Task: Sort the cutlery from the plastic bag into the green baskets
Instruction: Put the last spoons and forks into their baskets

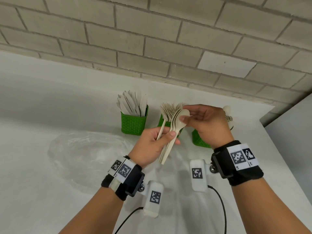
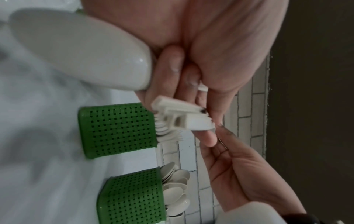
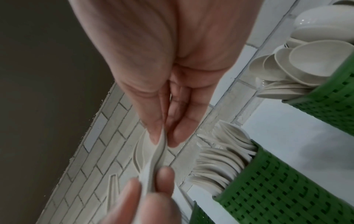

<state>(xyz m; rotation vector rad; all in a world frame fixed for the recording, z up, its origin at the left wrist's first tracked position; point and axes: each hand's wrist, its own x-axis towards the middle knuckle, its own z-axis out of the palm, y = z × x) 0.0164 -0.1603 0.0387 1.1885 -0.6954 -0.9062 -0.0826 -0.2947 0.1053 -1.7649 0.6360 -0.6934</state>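
Note:
My left hand [image 1: 168,135] grips a fanned stack of beige spoons [image 1: 175,127] by the handles, plus one separate thin handle [image 1: 161,129]. The handle ends [image 2: 178,115] show in the left wrist view. My right hand [image 1: 184,118] pinches the bowl of the top spoon [image 3: 161,145] between thumb and fingers. Three green baskets stand behind: the left basket [image 1: 134,124] holds knives, the middle basket [image 3: 277,189] forks, and the right basket [image 3: 325,98] spoons. The clear plastic bag [image 1: 87,152] lies crumpled to the left of my left hand.
A brick wall [image 1: 152,39] runs close behind the baskets. The white table [image 1: 42,107] ends at an edge on the right [image 1: 276,149]. Black cables [image 1: 222,208] trail from the wrist cameras over the table's near part.

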